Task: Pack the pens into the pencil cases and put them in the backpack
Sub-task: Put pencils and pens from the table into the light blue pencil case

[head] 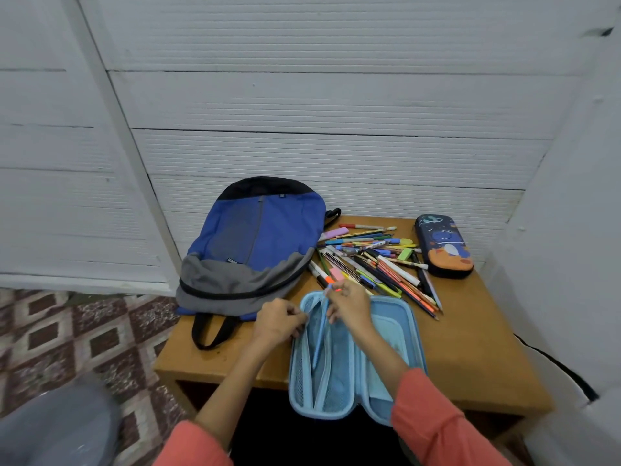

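Observation:
A light blue pencil case point(396, 334) lies open at the table's front edge, its mesh pockets facing up. My left hand point(277, 319) pinches the edge of the case's left mesh flap. My right hand point(349, 306) holds a blue pen point(320, 338) by its top end, the pen's tip down inside the case's middle. A pile of several pens and pencils point(376, 264) lies behind the case. A closed dark blue pencil case point(442, 245) with a space print sits at the back right. A blue and grey backpack point(248, 243) lies flat at the table's left.
The small wooden table point(470, 348) stands against a white panelled wall point(319, 112). A patterned tile floor point(84, 331) lies to the left. White panels close in on the right side.

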Tool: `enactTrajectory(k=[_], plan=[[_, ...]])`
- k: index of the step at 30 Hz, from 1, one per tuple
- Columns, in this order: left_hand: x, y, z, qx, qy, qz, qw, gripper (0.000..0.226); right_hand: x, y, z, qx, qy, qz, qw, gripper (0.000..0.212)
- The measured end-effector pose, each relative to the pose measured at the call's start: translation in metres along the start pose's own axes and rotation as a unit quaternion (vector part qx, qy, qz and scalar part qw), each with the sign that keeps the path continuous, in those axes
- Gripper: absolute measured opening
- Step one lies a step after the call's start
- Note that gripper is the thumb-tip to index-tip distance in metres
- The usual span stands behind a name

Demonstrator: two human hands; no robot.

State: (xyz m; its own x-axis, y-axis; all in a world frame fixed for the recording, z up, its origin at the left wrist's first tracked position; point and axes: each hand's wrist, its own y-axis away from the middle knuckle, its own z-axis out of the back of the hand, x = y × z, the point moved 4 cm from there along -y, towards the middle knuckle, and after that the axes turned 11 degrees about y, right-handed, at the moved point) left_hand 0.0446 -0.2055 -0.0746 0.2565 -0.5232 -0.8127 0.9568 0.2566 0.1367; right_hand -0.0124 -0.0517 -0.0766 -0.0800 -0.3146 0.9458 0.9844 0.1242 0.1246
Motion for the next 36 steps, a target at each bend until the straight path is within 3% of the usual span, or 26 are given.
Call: enactTrajectory(k=[7,12,18,20,23,26,30,36], plan=[[0.001,-0.001,-0.002,-0.013,-0.01,-0.015,1.0,0.02,-0.015,0.015,-0.028,0.096,0.121,-0.038,0.987,0.017],[0.003,0.0,-0.004,-0.013,-0.007,-0.019,1.0,0.018,-0.015,0.017,-0.03,0.1,0.137,-0.031,0.985,0.007],[0.001,0.003,-0.004,-0.03,-0.004,-0.04,0.999,0.02,-0.011,0.015,-0.028,0.115,0.182,-0.033,0.976,0.018],[0.002,0.003,-0.004,-0.036,0.001,-0.043,0.998,0.02,-0.005,0.002,-0.022,0.093,0.237,-0.014,0.967,0.016],[0.004,0.0,-0.003,-0.018,0.012,-0.038,0.999,0.019,0.01,-0.025,-0.006,-0.005,0.31,0.017,0.95,0.015],[0.004,-0.004,-0.003,0.007,0.012,-0.037,0.999,0.016,0.025,-0.045,0.006,-0.058,0.379,0.045,0.923,0.014],[0.004,-0.007,-0.002,0.031,0.003,-0.041,0.999,0.017,0.034,-0.063,0.004,-0.041,0.518,0.084,0.851,0.025],[0.002,-0.007,-0.001,0.039,0.011,-0.041,0.998,0.022,0.038,-0.071,-0.011,-0.039,0.636,0.168,0.752,0.027]])
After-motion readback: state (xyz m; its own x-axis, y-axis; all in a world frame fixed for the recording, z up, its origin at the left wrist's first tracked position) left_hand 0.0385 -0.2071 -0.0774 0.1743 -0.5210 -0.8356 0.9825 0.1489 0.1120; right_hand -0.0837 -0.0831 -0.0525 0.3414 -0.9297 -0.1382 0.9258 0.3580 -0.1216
